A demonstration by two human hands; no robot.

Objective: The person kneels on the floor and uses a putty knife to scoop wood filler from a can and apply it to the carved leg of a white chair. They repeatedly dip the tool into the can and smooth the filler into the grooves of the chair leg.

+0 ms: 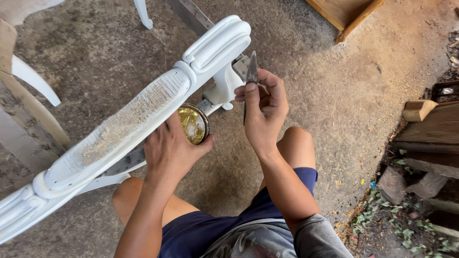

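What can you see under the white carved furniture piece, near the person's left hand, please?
Under the white carved piece sits a round gold tin, gripped by the left hand. Part of the tin is hidden behind the piece and the hand. Its contents cannot be seen.

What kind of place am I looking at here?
Probably an informal furniture workshop, open to the outside. A white carved furniture piece with a sanded patch lies over a bare dirt floor, with rough timber offcuts stacked at the side and a wooden frame nearby.
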